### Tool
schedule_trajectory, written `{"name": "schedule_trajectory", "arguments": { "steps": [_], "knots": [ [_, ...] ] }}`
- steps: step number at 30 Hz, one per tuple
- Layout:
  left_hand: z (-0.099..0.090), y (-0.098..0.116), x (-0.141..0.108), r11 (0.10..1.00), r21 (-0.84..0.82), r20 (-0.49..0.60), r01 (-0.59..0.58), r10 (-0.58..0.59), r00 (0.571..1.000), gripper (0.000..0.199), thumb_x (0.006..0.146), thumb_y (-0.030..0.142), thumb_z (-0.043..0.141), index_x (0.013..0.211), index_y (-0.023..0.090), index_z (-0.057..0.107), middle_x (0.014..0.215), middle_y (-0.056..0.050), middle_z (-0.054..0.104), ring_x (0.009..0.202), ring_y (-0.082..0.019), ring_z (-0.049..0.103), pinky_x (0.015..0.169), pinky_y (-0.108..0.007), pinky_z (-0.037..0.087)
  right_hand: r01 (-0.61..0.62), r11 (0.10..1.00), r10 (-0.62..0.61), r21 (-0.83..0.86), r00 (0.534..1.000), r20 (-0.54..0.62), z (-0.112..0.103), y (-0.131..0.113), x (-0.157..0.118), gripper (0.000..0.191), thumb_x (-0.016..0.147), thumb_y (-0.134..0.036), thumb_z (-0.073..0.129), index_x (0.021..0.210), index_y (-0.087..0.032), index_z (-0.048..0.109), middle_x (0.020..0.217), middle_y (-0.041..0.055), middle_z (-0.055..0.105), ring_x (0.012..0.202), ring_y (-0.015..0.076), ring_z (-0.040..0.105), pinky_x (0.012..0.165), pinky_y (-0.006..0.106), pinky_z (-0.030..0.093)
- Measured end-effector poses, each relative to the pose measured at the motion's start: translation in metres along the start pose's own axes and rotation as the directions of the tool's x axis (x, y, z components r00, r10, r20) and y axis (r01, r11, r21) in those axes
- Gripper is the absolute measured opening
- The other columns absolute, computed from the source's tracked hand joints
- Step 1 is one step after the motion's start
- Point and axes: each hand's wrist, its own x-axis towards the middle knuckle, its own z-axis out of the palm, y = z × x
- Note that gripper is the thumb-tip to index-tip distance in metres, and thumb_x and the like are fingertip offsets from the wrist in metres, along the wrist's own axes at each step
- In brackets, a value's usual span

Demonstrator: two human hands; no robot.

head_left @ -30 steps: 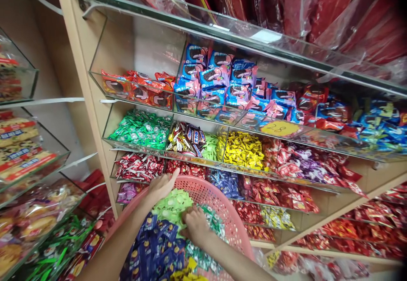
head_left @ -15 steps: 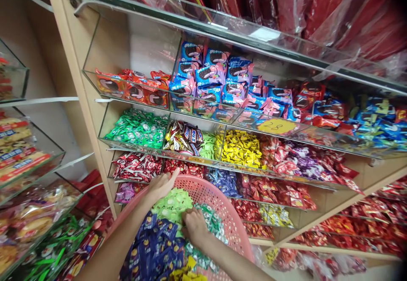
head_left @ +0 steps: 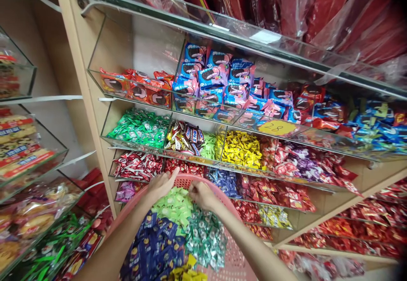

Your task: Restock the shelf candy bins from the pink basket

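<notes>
A pink perforated plastic basket [head_left: 235, 217] is in front of me, with wrapped sweets lying in sorted patches. My left hand [head_left: 161, 186] lies over its far left rim, one digit pointing along the edge and the other fingers partly hidden. Just below it is a pile of light green packets [head_left: 174, 208]. My right hand [head_left: 203, 194] is closed, fingers curled, near the far rim above the green packets; its contents are hidden. Dark blue packets [head_left: 152, 247], silvery green sweets [head_left: 205, 238] and yellow packets [head_left: 187, 270] fill other parts of the basket.
Glass-fronted shelves hold green sweets [head_left: 140, 126], chocolate bars [head_left: 187, 136], yellow sweets [head_left: 243, 149] and blue-pink biscuit packs [head_left: 213, 75]. A yellow price tag [head_left: 276, 127] reads 28. Another shelf unit [head_left: 28, 158] stands at the left. Large red plastic-wrapped items [head_left: 270, 1] sit on top.
My right hand has moved up and away from the silvery green sweets towards the far rim, uncovering them. My left hand stays at the rim. The view has shifted slightly.
</notes>
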Motion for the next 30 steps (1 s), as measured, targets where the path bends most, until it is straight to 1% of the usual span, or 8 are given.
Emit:
{"name": "schedule_trajectory", "arguments": {
  "steps": [3, 6, 12, 18, 21, 24, 27, 30],
  "knots": [
    [0.0, 0.0, 0.001, 1.0, -0.005, 0.0, 0.019, -0.019, 1.0, 0.078, 0.075, 0.065, 0.001, 0.076, 0.016, 0.062, 0.085, -0.014, 0.066, 0.086, -0.026, 0.059, 0.073, -0.035, 0.04, 0.067, 0.994, -0.077, -0.084, 0.99, -0.117, 0.001, -0.005, 0.009, 0.008, 0.073, -0.014, 0.049, 0.076, -0.017, 0.055, 0.076, 0.0007, 0.058, 0.072, 0.0111, 0.05, 0.064, 0.02, 0.035],
    [0.001, -0.001, 0.002, 1.0, -0.013, -0.005, 0.025, -0.025, 1.0, 0.078, 0.075, 0.065, 0.002, 0.077, 0.016, 0.062, 0.085, -0.014, 0.066, 0.086, -0.025, 0.059, 0.074, -0.034, 0.041, 0.112, 0.962, -0.157, -0.249, 0.972, -0.172, 0.009, -0.011, 0.014, 0.007, 0.076, -0.016, 0.048, 0.079, -0.018, 0.054, 0.085, 0.0027, 0.057, 0.082, 0.0142, 0.048, 0.072, 0.024, 0.034],
    [0.0, -0.003, 0.003, 1.0, -0.005, -0.015, 0.02, -0.02, 1.0, 0.078, 0.075, 0.065, 0.0, 0.076, 0.017, 0.062, 0.084, -0.013, 0.066, 0.086, -0.027, 0.058, 0.073, -0.036, 0.041, 0.159, 0.869, -0.241, -0.468, 0.963, -0.121, 0.023, -0.017, 0.019, 0.013, 0.084, -0.02, 0.039, 0.086, -0.019, 0.052, 0.091, 0.0048, 0.055, 0.088, 0.0177, 0.045, 0.077, 0.029, 0.033],
    [-0.003, -0.002, 0.004, 1.0, 0.004, -0.019, 0.031, -0.031, 0.999, 0.075, 0.076, 0.064, 0.003, 0.076, 0.017, 0.061, 0.088, -0.013, 0.065, 0.088, -0.026, 0.058, 0.076, -0.036, 0.041, 0.199, 0.839, -0.268, -0.506, 0.961, -0.066, 0.018, -0.021, 0.005, 0.012, 0.082, -0.02, 0.042, 0.091, -0.019, 0.049, 0.093, 0.006, 0.054, 0.088, 0.0187, 0.044, 0.077, 0.031, 0.031],
    [-0.003, -0.002, 0.004, 0.999, -0.007, -0.015, 0.037, -0.037, 0.999, 0.076, 0.075, 0.065, 0.002, 0.078, 0.017, 0.061, 0.087, -0.014, 0.065, 0.089, -0.027, 0.058, 0.076, -0.037, 0.04, 0.201, 0.845, -0.298, -0.495, 0.946, -0.124, 0.002, -0.026, -0.004, 0.01, 0.081, -0.021, 0.042, 0.088, -0.019, 0.05, 0.09, 0.0053, 0.054, 0.086, 0.0182, 0.043, 0.076, 0.03, 0.03],
    [0.0, -0.005, 0.003, 0.999, -0.027, -0.024, 0.025, -0.026, 0.999, 0.077, 0.074, 0.066, 0.002, 0.079, 0.018, 0.062, 0.088, -0.013, 0.065, 0.087, -0.027, 0.058, 0.075, -0.037, 0.04, 0.164, 0.85, -0.315, -0.501, 0.92, -0.233, -0.028, -0.032, -0.007, 0.013, 0.084, -0.021, 0.037, 0.083, -0.019, 0.05, 0.083, 0.0041, 0.053, 0.081, 0.0172, 0.043, 0.073, 0.029, 0.03],
    [0.003, -0.007, 0.003, 0.999, -0.036, -0.026, 0.001, -0.002, 1.0, 0.077, 0.074, 0.067, 0.002, 0.078, 0.018, 0.062, 0.087, -0.013, 0.065, 0.083, -0.026, 0.059, 0.073, -0.035, 0.041, 0.059, 0.848, -0.293, -0.527, 0.88, -0.373, -0.065, -0.035, -0.001, 0.017, 0.085, -0.023, 0.034, 0.084, -0.018, 0.051, 0.081, 0.005, 0.053, 0.078, 0.0175, 0.042, 0.07, 0.029, 0.029],
    [0.004, -0.006, 0.002, 0.999, -0.033, -0.022, -0.007, 0.006, 1.0, 0.077, 0.074, 0.067, 0.003, 0.078, 0.018, 0.062, 0.086, -0.013, 0.066, 0.082, -0.025, 0.059, 0.071, -0.035, 0.041, -0.101, 0.793, -0.254, -0.601, 0.842, -0.476, -0.098, -0.034, 0.015, 0.019, 0.084, -0.019, 0.036, 0.084, -0.016, 0.054, 0.084, 0.0087, 0.052, 0.082, 0.0206, 0.04, 0.072, 0.033, 0.028]
  ]
}}
